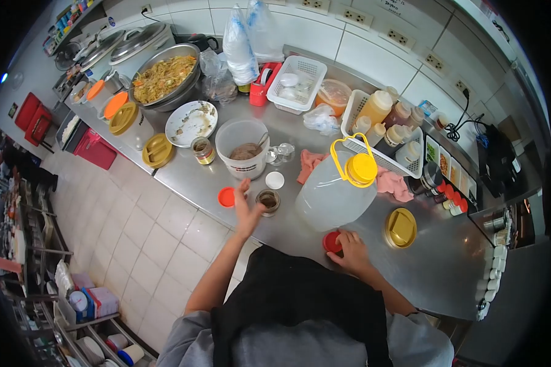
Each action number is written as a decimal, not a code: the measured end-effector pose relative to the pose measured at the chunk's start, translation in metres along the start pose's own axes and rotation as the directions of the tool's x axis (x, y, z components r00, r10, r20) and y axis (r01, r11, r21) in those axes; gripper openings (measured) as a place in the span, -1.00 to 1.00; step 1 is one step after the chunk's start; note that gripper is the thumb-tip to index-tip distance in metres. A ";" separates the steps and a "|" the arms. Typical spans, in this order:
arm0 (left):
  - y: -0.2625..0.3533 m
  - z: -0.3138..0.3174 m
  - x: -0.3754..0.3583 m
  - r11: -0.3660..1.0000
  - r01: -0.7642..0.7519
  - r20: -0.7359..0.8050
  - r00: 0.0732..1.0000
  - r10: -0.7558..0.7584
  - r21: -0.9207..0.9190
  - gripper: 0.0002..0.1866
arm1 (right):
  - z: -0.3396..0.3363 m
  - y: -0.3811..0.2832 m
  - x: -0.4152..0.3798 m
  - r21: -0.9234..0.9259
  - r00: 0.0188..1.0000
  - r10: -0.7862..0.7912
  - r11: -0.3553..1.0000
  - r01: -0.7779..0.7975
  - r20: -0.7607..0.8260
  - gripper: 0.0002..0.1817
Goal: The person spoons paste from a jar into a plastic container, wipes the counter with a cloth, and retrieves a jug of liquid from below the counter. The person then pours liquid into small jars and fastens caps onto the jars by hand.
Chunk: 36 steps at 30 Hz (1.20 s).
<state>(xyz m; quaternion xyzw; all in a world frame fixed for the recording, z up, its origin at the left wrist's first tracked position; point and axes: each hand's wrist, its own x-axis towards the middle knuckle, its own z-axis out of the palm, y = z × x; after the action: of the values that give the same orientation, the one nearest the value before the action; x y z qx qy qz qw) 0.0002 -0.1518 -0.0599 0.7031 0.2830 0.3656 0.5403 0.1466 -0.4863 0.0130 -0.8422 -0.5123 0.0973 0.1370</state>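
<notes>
My left hand (248, 213) is over the front edge of the steel counter, fingers apart, its thumb beside or touching a small open glass jar (267, 202) with brown residue inside. An orange-red lid (226, 197) lies left of that hand, and a white lid (275, 180) lies behind the jar. Farther back, a clear plastic tub (241, 148) holds brown paste and a spoon (263, 139). My right hand (352, 252) has its fingers curled round a small red-lidded jar (332, 241) near the counter edge; the jar's body is mostly hidden.
A large jug with a yellow cap (362, 169) stands between my hands, farther in. A gold lid (401, 227) lies at right. Behind are a basket of sauce bottles (373, 110), a dirty plate (191, 123), a labelled jar (203, 150) and a bowl of noodles (165, 79).
</notes>
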 end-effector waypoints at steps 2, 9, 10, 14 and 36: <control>-0.012 -0.012 0.025 0.967 0.165 0.078 0.985 -0.153 -0.193 -0.29 | -0.004 0.002 -0.001 0.033 0.996 0.030 0.999 -0.027 -0.084 -0.62; 0.012 -0.013 0.094 0.914 0.326 0.162 0.942 -0.293 -0.242 -0.20 | -0.030 0.008 0.022 0.198 0.964 0.112 0.978 -0.064 -0.240 -0.74; 0.013 -0.012 0.107 0.907 0.338 0.137 0.940 -0.313 -0.250 -0.20 | -0.034 0.007 0.028 0.203 0.960 0.124 0.976 -0.073 -0.252 -0.75; 0.016 -0.023 0.151 0.929 0.351 0.176 0.928 -0.329 -0.113 -0.15 | -0.040 0.017 0.035 0.240 0.935 0.176 0.965 -0.102 -0.310 -0.73; 0.042 -0.076 -0.013 0.716 -0.081 0.138 0.990 -0.022 0.693 -0.22 | -0.135 -0.072 0.117 0.529 0.794 0.174 0.823 0.208 -0.582 0.12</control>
<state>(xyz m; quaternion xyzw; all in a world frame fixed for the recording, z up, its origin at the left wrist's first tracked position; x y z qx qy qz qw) -0.0696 -0.1310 -0.0110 0.8823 0.3509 0.1917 0.2482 0.1809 -0.3686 0.1614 -0.7429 -0.3957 -0.0312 0.5390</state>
